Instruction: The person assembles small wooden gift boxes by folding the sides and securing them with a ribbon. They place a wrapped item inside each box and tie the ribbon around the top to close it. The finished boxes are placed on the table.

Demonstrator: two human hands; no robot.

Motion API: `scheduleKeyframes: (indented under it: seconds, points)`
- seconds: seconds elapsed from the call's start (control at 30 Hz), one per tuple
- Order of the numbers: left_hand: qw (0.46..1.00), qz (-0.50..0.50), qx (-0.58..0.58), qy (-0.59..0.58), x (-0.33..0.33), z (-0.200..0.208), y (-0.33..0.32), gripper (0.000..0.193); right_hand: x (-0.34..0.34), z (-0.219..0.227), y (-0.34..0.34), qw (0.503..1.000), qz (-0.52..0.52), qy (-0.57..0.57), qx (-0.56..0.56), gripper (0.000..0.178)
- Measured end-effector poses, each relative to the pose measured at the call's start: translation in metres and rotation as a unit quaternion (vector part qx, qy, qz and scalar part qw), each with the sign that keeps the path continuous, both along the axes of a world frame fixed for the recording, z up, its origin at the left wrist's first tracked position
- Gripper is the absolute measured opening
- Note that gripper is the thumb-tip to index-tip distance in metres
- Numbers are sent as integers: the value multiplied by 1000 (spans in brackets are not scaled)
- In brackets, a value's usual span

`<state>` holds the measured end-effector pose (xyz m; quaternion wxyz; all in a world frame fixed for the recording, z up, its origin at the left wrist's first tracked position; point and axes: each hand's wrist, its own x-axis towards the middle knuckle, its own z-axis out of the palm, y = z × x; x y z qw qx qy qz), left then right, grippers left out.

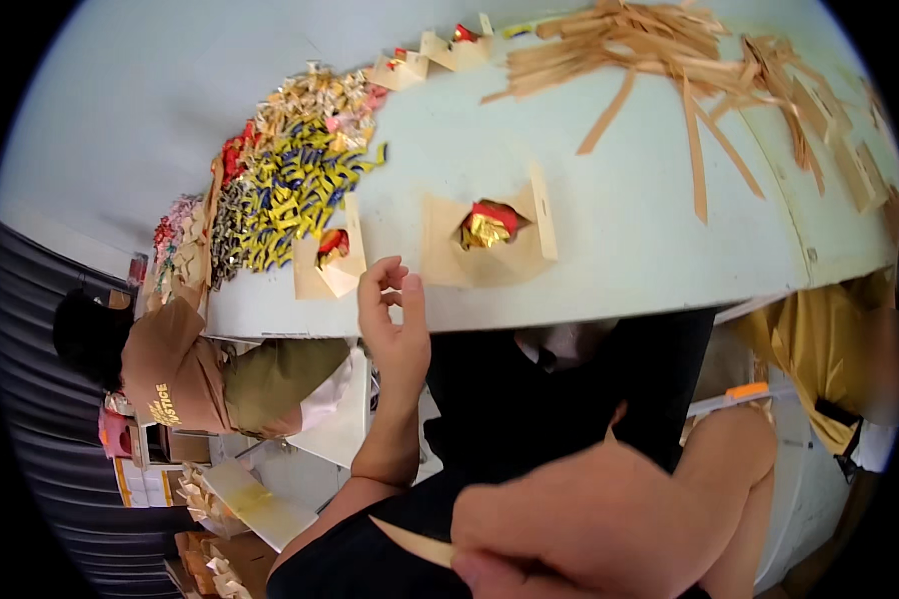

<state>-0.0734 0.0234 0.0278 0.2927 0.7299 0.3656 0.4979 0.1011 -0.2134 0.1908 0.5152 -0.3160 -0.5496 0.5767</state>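
My left hand (395, 309) is raised at the table's near edge, its fingers loosely curled and thumb apart, with nothing visible in it. To its right stands a cream paper box (445, 245) holding red and gold foil-wrapped candies (489, 228). A smaller-looking cream box (315, 282) with red candy is just left of the hand. Low in front of my body, my right hand (579, 514) is closed round a tan paper strip (410, 541). One end sticks out to the left; a short pointed tip shows above the knuckles.
Piles of wrapped candies (305, 185) cover the table's left side. Tan paper strips (619, 50) are heaped at the far right. More filled boxes (400, 70) line the far edge. A person (185, 364) sits at the left, another (819, 349) at the right.
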Motion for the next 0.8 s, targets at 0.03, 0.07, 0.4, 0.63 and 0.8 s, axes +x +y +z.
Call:
scheduleKeyframes:
  seconds: [0.03, 0.07, 0.4, 0.63, 0.8]
  points:
    - [1000, 18, -7, 17, 5, -3, 4, 32, -8, 2, -7, 1000, -12, -12, -23, 10]
    - [999, 35, -14, 34, 11, -6, 11, 34, -12, 6, -10, 999, -27, -32, -33, 12]
    - [989, -90, -113, 27, 18, -47, 52, 34, 33, -66, 21, 723, -457, -474, 209, 33]
    - [933, -221, -276, 65, 41, -7, 58, 41, 95, -163, 75, 725, -369, -479, 331, 34]
    - [936, -284, -191, 84, 56, -8, 51, 40, 104, -157, 101, 666, -310, -566, 375, 37]
